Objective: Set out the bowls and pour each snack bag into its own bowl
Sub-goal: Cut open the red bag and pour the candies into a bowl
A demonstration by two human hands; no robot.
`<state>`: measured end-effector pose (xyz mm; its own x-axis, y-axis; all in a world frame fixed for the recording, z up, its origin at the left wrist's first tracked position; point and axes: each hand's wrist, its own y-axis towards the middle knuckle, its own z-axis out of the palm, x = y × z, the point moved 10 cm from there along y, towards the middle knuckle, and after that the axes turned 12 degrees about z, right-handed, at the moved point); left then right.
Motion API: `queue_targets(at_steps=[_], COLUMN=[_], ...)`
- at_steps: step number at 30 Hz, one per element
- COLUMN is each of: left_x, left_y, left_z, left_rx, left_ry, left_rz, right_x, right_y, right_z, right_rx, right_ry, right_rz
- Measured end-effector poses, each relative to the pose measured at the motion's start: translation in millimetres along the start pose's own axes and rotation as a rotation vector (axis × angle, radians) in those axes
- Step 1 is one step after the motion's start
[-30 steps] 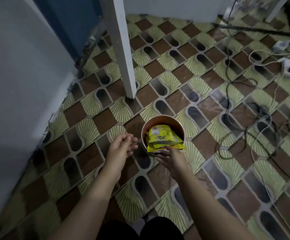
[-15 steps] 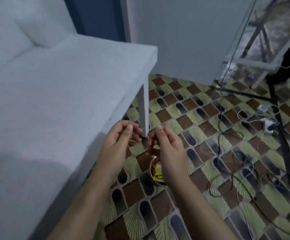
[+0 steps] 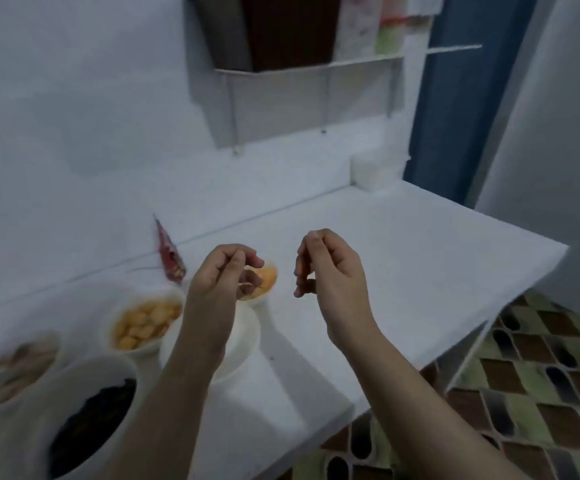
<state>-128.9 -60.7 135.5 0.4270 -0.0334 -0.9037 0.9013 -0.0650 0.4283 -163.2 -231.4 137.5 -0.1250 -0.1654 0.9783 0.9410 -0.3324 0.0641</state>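
Both hands hang in the middle of the frame above a white surface (image 3: 403, 265). The left hand (image 3: 221, 275) has its fingers curled loosely inward with nothing visible in its grip. The right hand (image 3: 330, 271) also has a bare grip, fingertips drawn together and pointing down.

The bowls sit at the lower left of the frame. A white bowl of pale yellow chunks (image 3: 143, 323) is left of the left wrist, a bowl of dark snack (image 3: 87, 424) is below it, and a blurred bowl of brownish pieces (image 3: 18, 368) lies at the far left edge. A bowl of orange snack (image 3: 264, 278) shows just behind the left fingers, and another white bowl (image 3: 243, 337) is partly hidden under the left forearm. A red snack bag (image 3: 169, 254) leans against the wall, above the yellow bowl.
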Motion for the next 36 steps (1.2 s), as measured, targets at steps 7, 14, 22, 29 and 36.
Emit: queue_targets(at_steps=[7,14,22,29,36], left_x=[6,44,72,91,97], left_y=[23,54,111,132,127], left_z=[-166,-259,-309,-328,-312], left_rx=[-0.250,-0.419,-0.423,-0.412,-0.406], left_ry=[0.077,0.090,0.099,0.058,0.052], left_rz=[-0.005,-0.077,-0.088,-0.090,-0.107], right_x=[-18,-64,-98,-159,-146], right_y=[24,87,177,238,225], right_z=[166,271,337,327,306], right_rx=[0.160,0.148,-0.101,0.036,-0.028], right_ry=[-0.093,-0.464,-1.246,-1.352,-1.145], right_rz=[-0.035,-0.104,-0.464,0.125,-0.052])
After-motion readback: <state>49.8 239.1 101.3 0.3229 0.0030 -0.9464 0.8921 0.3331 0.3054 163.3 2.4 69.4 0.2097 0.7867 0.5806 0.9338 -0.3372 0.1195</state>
